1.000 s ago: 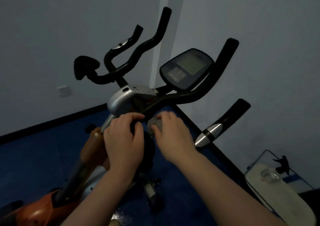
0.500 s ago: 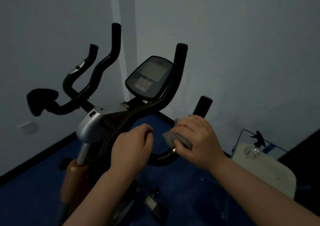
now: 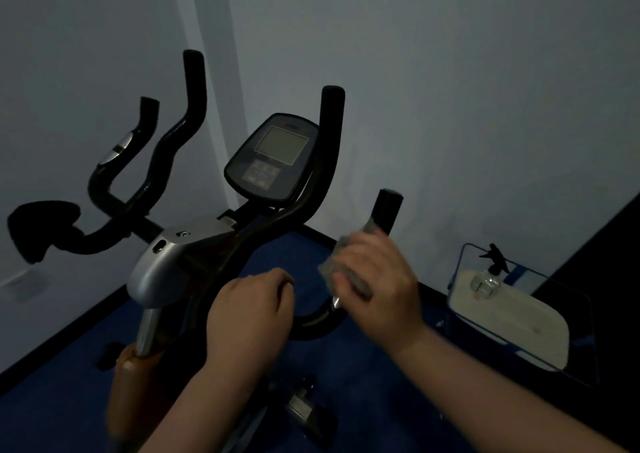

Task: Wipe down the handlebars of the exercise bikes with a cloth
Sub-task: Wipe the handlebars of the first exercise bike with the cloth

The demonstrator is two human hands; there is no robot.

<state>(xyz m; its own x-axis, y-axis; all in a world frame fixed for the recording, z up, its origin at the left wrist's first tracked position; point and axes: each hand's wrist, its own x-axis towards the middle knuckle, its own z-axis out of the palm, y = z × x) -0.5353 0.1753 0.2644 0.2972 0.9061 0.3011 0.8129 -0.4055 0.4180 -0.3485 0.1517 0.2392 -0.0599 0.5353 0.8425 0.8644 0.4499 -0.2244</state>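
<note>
My right hand [image 3: 375, 279] grips the grey cloth [image 3: 341, 269] around the lower right handlebar [image 3: 388, 210], partway up it. My left hand [image 3: 249, 308] is curled on the bar's bend, steadying. I judge the 2 tall grips and left bars remain. The console [image 3: 273, 156] crowds the uprights; a spray bottle [image 3: 490, 272] waits well apart.

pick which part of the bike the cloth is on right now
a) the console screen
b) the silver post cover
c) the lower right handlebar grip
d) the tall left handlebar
c: the right hand holds the grey cloth wrapped round the lower right handlebar grip, whose black tip sticks up above the fingers, well clear of the console; the left hand carries no cloth.
</note>
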